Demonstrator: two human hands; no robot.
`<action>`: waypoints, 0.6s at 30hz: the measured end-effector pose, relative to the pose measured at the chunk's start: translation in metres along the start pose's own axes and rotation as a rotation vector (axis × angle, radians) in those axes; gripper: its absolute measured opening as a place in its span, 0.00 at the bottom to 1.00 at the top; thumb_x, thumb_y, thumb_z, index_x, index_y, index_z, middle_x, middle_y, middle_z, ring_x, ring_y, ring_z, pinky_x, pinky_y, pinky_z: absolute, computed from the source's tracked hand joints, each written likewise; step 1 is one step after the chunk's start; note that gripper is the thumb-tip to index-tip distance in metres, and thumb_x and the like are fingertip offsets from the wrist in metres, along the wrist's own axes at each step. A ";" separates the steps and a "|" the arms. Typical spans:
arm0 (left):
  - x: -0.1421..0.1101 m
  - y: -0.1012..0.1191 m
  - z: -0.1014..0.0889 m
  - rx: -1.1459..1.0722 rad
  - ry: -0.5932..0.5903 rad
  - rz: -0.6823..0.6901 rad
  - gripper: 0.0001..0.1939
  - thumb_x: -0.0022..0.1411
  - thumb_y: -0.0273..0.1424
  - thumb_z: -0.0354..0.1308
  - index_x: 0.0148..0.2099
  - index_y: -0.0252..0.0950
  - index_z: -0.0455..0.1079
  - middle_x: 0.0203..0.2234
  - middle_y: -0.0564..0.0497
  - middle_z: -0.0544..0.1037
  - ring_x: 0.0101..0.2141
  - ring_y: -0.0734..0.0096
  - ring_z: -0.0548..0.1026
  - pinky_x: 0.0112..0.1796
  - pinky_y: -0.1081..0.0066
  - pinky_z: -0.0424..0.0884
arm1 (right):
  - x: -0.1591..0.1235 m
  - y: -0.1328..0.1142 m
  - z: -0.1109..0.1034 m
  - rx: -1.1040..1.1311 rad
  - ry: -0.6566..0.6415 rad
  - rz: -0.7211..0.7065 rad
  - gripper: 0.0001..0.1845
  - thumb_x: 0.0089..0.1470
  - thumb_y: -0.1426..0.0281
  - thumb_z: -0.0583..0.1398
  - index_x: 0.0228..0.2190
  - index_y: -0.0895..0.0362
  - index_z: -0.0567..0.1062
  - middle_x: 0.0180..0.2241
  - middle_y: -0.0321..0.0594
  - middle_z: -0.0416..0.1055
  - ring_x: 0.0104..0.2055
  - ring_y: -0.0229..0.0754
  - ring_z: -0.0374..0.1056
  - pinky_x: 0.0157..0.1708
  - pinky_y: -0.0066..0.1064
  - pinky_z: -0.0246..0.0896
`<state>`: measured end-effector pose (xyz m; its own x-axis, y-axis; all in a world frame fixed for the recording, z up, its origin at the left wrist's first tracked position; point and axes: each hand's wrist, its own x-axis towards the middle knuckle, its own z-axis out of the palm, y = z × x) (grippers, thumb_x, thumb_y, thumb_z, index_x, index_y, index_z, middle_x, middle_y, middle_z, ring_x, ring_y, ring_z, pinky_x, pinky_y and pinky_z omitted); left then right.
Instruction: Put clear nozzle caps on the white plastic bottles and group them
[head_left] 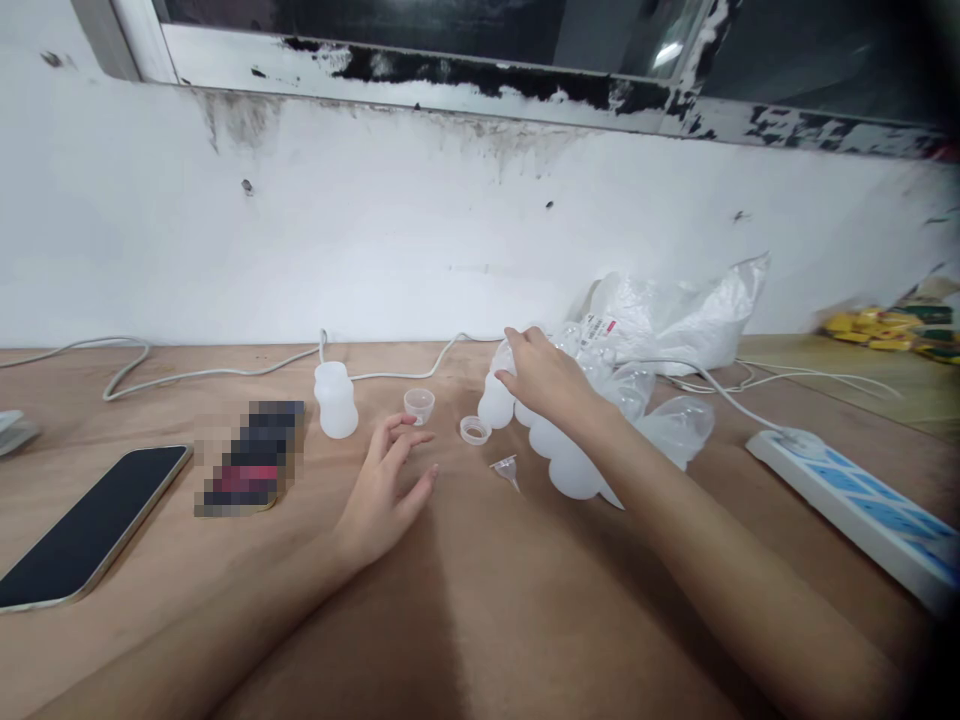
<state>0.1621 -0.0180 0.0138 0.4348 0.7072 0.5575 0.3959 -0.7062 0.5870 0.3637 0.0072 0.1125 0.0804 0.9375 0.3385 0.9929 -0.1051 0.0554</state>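
Note:
My right hand (544, 378) reaches over a group of white rounded plastic bottles (576, 475). Its thumb and fingers close around the upper end of a small lobed white bottle (495, 403), whose top looks clear; the fingertips are partly hidden. My left hand (390, 485) hovers low over the table with fingers spread and nothing in them. Just beyond its fingertips is a small clear cup (419, 404). Between the hands lie a translucent ring (474, 431) and a small clear funnel-shaped piece (507, 470). Left of them another lobed white bottle (335, 402) stands upright.
Two phones, one dark (94, 525) and one blurred out (251, 460), lie at the left. Clear plastic pieces (679, 430) and a plastic bag (682, 315) sit behind my right arm. A power strip (855, 500) is at right; a white cable (202, 372) runs along the wall.

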 end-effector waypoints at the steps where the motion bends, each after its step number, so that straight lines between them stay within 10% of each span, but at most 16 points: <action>1: 0.000 0.000 0.000 0.001 0.003 -0.001 0.13 0.59 0.27 0.49 0.48 0.39 0.60 0.50 0.43 0.57 0.50 0.62 0.63 0.46 0.59 0.65 | 0.000 0.000 0.000 -0.006 -0.001 -0.005 0.21 0.52 0.69 0.54 0.47 0.63 0.61 0.43 0.52 0.63 0.40 0.51 0.66 0.32 0.35 0.60; 18: 0.000 -0.001 0.000 0.003 0.006 0.001 0.14 0.57 0.23 0.49 0.46 0.39 0.60 0.49 0.44 0.57 0.51 0.61 0.60 0.45 0.59 0.66 | -0.005 -0.002 0.000 -0.023 0.001 -0.003 0.33 0.49 0.70 0.56 0.55 0.61 0.51 0.48 0.58 0.56 0.36 0.50 0.68 0.28 0.34 0.59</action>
<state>0.1616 -0.0171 0.0133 0.4305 0.7069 0.5612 0.3982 -0.7067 0.5848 0.3611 0.0028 0.1110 0.0778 0.9374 0.3394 0.9908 -0.1105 0.0781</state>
